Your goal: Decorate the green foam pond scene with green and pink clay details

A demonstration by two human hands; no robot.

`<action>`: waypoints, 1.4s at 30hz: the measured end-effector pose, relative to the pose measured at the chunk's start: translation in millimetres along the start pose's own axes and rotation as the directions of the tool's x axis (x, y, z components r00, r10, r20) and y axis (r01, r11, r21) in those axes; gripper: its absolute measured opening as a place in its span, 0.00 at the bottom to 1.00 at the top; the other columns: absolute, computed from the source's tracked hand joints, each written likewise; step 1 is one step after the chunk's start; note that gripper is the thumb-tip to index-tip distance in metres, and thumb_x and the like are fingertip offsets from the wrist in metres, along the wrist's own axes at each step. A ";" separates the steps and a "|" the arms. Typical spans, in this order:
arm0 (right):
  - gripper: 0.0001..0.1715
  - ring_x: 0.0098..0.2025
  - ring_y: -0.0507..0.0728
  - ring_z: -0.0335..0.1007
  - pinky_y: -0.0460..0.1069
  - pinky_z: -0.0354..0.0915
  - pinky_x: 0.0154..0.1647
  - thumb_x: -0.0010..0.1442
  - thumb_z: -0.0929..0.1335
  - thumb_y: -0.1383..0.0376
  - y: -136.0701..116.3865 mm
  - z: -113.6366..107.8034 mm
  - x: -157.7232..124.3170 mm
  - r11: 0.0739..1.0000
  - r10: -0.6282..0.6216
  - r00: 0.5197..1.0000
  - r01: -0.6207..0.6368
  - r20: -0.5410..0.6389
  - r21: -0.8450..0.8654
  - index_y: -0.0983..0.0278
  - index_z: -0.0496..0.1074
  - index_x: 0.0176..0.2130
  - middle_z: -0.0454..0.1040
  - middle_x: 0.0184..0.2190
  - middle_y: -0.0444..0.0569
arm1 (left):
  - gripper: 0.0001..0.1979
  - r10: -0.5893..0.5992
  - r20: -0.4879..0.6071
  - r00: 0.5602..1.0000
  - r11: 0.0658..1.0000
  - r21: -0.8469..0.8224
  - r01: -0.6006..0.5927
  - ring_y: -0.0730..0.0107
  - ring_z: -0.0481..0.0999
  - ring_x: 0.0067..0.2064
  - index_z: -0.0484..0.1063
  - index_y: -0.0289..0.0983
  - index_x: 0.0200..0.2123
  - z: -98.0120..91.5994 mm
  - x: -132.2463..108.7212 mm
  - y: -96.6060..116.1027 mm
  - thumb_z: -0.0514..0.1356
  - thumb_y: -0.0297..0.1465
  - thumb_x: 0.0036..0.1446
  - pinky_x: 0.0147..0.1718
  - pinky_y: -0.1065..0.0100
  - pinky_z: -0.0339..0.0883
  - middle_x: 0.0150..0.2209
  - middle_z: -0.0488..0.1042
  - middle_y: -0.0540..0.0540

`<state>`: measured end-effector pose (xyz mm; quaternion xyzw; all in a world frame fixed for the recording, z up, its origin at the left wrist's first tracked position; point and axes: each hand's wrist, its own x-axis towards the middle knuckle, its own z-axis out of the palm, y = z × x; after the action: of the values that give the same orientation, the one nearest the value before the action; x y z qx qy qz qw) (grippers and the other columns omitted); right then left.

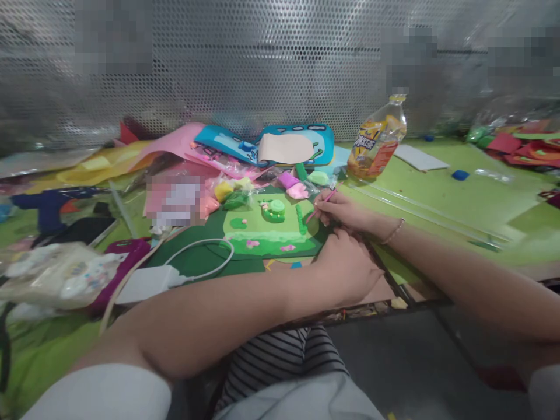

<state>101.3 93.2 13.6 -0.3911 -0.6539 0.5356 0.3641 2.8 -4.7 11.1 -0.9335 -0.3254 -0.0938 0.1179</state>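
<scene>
"What's in the right hand's [339, 209] grip?"
"A slim pink stick [331, 194], pinched in the fingers."
"And the narrow green clay strip [301, 219]?"
"Just left of that grip, beside the stick's lower end, long axis running away from the wearer. The left hand [349, 262] is farther from it; its grip I can't tell."

a silvery perforated metal panel [245, 76] stood behind the table [464, 201], crossed by a thin dark seam and scattered with pale glints of light. lime green covered much of the tabletop; a dark grey floor [394, 361] showed below.
</scene>
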 end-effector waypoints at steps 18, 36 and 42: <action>0.16 0.26 0.48 0.63 0.46 0.64 0.29 0.49 0.72 0.54 -9.1 -10.2 -0.9 0.981 -0.147 0.941 0.178 -0.305 0.079 0.64 0.69 0.27 0.69 0.26 0.45 | 0.26 0.021 -0.064 0.998 0.998 0.059 -0.017 0.55 0.69 0.38 0.72 0.27 0.41 -0.4 -2.7 -0.6 0.47 0.45 0.61 0.35 0.60 0.61 0.39 0.72 0.31; 0.08 0.24 0.50 0.65 0.46 0.61 0.26 0.58 0.63 0.62 -9.1 6.0 -4.1 0.806 -0.260 0.957 0.145 -0.125 -0.574 0.63 0.66 0.29 0.70 0.23 0.45 | 0.42 0.034 0.158 0.987 0.985 -0.172 -0.006 0.39 0.52 0.61 0.47 0.19 0.61 -14.3 -12.2 13.4 0.40 0.52 0.60 0.55 0.50 0.50 0.60 0.52 0.20; 0.05 0.25 0.53 0.64 0.48 0.58 0.28 0.58 0.61 0.67 0.4 7.7 2.5 0.644 -0.373 0.927 0.223 -0.046 -0.732 0.61 0.62 0.29 0.69 0.22 0.45 | 0.40 0.064 0.136 0.989 0.978 -0.204 -0.035 0.41 0.52 0.61 0.48 0.20 0.61 -10.3 -11.3 11.7 0.41 0.50 0.61 0.57 0.49 0.46 0.60 0.53 0.23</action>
<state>93.4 92.3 12.1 -0.4378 -0.8267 0.1312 0.3282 0.4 -23.1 16.1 -0.9528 -0.2984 -0.0564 0.0017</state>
